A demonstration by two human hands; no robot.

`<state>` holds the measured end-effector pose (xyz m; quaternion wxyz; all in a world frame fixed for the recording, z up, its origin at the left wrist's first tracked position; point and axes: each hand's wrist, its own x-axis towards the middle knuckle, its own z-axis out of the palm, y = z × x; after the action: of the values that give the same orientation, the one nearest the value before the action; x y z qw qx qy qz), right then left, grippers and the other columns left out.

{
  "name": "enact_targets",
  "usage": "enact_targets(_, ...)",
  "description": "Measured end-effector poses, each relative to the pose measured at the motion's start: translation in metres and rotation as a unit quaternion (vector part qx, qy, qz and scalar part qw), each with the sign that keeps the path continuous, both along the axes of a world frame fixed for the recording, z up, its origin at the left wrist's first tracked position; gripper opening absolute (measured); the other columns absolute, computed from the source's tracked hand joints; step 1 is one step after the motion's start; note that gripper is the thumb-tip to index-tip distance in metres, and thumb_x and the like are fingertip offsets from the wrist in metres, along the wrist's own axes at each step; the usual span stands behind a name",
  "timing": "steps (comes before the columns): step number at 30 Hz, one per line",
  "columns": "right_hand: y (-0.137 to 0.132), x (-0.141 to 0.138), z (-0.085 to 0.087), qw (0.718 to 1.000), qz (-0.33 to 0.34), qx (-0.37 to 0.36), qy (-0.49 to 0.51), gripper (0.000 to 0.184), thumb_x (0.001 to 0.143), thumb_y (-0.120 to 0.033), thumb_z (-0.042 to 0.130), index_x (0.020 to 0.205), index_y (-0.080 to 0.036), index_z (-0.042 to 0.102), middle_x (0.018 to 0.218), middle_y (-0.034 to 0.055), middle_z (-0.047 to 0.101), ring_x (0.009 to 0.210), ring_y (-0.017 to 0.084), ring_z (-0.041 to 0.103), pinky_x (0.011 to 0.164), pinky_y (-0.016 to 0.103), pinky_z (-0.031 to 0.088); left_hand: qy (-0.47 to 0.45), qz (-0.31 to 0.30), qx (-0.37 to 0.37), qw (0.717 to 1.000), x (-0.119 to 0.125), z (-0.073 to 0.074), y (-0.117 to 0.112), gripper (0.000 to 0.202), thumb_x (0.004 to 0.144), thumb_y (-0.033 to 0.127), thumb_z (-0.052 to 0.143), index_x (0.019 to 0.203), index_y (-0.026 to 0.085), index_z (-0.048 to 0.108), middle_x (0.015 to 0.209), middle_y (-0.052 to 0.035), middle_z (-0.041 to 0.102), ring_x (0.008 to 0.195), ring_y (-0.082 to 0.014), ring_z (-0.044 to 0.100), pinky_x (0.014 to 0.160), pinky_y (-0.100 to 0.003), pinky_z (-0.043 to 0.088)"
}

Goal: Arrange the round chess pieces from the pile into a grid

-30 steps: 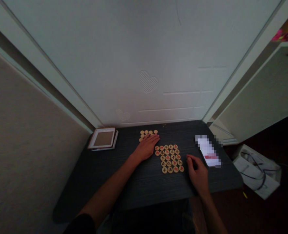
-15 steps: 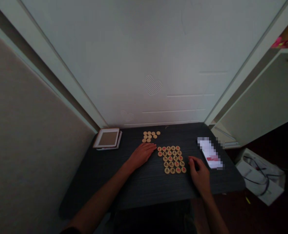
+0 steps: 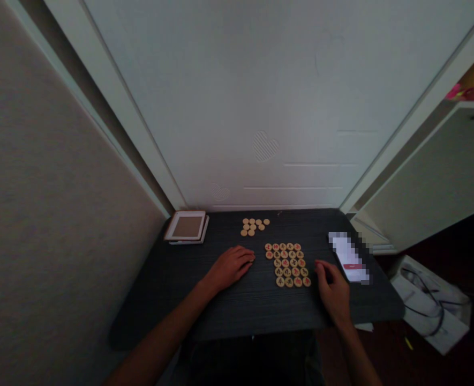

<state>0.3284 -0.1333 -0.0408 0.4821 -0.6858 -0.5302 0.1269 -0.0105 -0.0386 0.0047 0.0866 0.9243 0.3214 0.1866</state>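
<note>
My left hand (image 3: 231, 267) is low over the table, its fingers bent and drawn together. A sliver of a round wooden Chinese chess piece (image 3: 252, 260) shows at its fingertips. To its right lie rows of face-up Chinese chess pieces (image 3: 285, 263), marked with red or black characters. My right hand (image 3: 333, 289) rests just right of these rows, fingers curled and thumb against forefinger, with nothing visible between them. Farther back is a smaller group of pieces (image 3: 252, 227) whose tops look blank.
The dark table (image 3: 160, 300) stands against a white panel (image 3: 228, 107). Framed boards (image 3: 186, 213) are stacked at its back left. A lit phone (image 3: 348, 257) lies on the right. Beyond the right edge, a white box (image 3: 433, 316) with a black cable is on the floor.
My left hand has drawn back toward me from the rear group, and a piece now shows at its fingertips. My right hand stays beside the rows. The whole view has shifted slightly.
</note>
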Motion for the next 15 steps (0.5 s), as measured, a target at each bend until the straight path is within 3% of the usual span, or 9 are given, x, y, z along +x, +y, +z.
enact_targets(9, -0.009, -0.035, 0.024, 0.994, 0.078, 0.05, -0.049, 0.027, 0.098, -0.037, 0.052, 0.105, -0.02, 0.071, 0.1, 0.0095, 0.074, 0.092, 0.024, 0.07, 0.084, 0.038, 0.056, -0.018, 0.009, -0.035, 0.999, 0.004, 0.012, -0.013, 0.014, 0.094, 0.022, 0.058, 0.106, 0.021, 0.067, 0.108, -0.0068, 0.07, 0.101, -0.0216, 0.065, 0.094, -0.036, 0.049)
enact_targets(15, -0.015, -0.081, 0.032, 0.974, 0.19, 0.091, -0.082, 0.021, 0.097, -0.025, 0.054, 0.112, -0.024, 0.069, 0.104, 0.0073, 0.074, 0.096, 0.023, 0.07, 0.087, 0.038, 0.058, -0.135, 0.003, -0.167, 0.977, 0.018, 0.024, -0.036, 0.023, 0.09, 0.018, 0.062, 0.111, 0.024, 0.068, 0.112, -0.0047, 0.07, 0.102, -0.019, 0.066, 0.093, -0.029, 0.052)
